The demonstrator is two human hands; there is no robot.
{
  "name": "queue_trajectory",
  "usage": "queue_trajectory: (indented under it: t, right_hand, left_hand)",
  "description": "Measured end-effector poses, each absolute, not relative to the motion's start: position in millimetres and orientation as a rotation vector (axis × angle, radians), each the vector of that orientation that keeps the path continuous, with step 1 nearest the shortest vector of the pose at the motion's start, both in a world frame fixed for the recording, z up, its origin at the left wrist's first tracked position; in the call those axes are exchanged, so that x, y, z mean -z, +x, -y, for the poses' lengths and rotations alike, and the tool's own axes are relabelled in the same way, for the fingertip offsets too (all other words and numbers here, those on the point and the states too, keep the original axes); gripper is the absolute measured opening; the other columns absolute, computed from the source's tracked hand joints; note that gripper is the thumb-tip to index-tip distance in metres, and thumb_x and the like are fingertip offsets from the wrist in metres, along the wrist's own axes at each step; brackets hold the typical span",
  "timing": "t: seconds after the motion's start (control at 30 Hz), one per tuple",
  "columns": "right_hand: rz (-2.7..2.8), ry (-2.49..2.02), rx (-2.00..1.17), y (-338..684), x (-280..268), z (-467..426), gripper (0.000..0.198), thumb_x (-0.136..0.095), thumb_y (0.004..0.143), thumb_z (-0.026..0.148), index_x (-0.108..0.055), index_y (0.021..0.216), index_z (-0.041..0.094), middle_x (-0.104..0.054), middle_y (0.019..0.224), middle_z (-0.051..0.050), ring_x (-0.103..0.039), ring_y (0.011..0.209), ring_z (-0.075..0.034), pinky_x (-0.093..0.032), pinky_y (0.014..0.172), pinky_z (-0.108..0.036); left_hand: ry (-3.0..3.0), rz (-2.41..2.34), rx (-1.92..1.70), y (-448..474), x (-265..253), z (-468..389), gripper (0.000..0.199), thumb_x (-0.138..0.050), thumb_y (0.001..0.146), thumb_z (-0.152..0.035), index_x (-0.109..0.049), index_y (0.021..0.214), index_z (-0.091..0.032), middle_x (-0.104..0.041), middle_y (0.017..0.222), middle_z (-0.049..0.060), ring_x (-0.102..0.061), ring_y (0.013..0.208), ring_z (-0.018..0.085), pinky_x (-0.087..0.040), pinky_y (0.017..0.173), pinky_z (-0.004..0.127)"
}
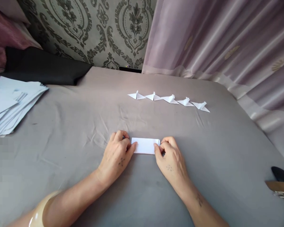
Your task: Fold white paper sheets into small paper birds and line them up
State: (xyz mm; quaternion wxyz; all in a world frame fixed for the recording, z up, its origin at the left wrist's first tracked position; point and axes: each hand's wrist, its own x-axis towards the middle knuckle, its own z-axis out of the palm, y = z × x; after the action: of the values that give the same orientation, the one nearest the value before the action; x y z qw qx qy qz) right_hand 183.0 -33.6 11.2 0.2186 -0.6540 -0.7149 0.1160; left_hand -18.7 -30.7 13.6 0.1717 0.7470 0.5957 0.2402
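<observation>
A folded white paper rectangle (145, 146) lies between my two hands on the grey cloth surface. My left hand (118, 153) pinches its left end, thumb on top and fingers curled behind. At the right end, my right hand (169, 154) grips the paper the same way, its thumb on the upper face. Loose layer edges show at the paper's right end. Beyond my hands, several folded white paper birds (171, 99) stand in a slanting row, wings spread and nearly touching.
A stack of white paper sheets (16, 101) lies at the far left beside a black cloth (42, 66). Dark and brown objects (281, 183) sit at the right edge. Patterned wall (101, 28) and pink curtains (203, 37) border the back.
</observation>
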Motion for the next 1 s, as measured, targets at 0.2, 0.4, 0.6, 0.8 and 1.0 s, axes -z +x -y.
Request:
queue_trajectory:
  t: [0.2, 0.4, 0.6, 0.8, 1.0]
  right_hand:
    - [1.961, -1.825, -0.331, 183.1, -10.6, 33.8, 0.031, -0.050, 0.091, 0.029, -0.039, 0.062, 0.022, -0.057, 0.086, -0.004, -0.053, 0.066, -0.014, -0.041, 0.062, -0.030]
    - [1.976, -1.809, -0.334, 183.4, -10.8, 33.2, 0.030, -0.050, 0.091, 0.028, -0.039, 0.063, 0.023, -0.055, 0.085, -0.004, -0.053, 0.067, -0.014, -0.042, 0.063, -0.030]
    - [2.013, -1.789, -0.327, 184.7, -11.2, 32.6, 0.030, -0.050, 0.091, 0.028, -0.038, 0.064, 0.023, -0.054, 0.085, -0.004, -0.054, 0.068, -0.015, -0.042, 0.064, -0.031]
    - [1.959, -1.792, -0.347, 185.4, -11.6, 34.2, 0.019, -0.053, 0.091, 0.032, -0.043, 0.078, 0.023, -0.054, 0.087, -0.005, -0.056, 0.075, -0.018, -0.045, 0.069, -0.032]
    - [2.074, -1.569, -0.382, 184.2, -14.5, 33.8, 0.015, -0.045, 0.095, 0.020, -0.059, 0.101, 0.023, -0.059, 0.103, -0.007, -0.059, 0.085, -0.018, -0.048, 0.073, -0.029]
  left_hand:
    - [2.162, -1.695, -0.654, -19.1, -13.9, 29.9, 0.034, -0.048, 0.094, -0.032, -0.054, 0.064, -0.018, -0.054, 0.098, 0.007, -0.050, 0.087, 0.021, -0.048, 0.076, 0.037]
    - [2.152, -1.706, -0.660, -18.2, -14.0, 30.1, 0.034, -0.048, 0.094, -0.032, -0.053, 0.063, -0.018, -0.054, 0.098, 0.007, -0.050, 0.086, 0.021, -0.049, 0.076, 0.037]
    - [2.111, -1.700, -0.671, -17.8, -14.9, 29.1, 0.034, -0.049, 0.094, -0.030, -0.052, 0.063, -0.018, -0.054, 0.095, 0.007, -0.051, 0.086, 0.021, -0.049, 0.075, 0.037]
    - [2.170, -1.716, -0.607, -18.2, -13.1, 26.9, 0.032, -0.048, 0.094, -0.030, -0.047, 0.063, -0.019, -0.053, 0.095, 0.008, -0.048, 0.081, 0.021, -0.047, 0.075, 0.038]
    - [2.239, -1.722, -0.664, -14.9, -12.7, 27.3, 0.009, -0.046, 0.093, -0.025, -0.050, 0.087, -0.020, -0.052, 0.089, 0.006, -0.046, 0.078, 0.021, -0.045, 0.073, 0.036]
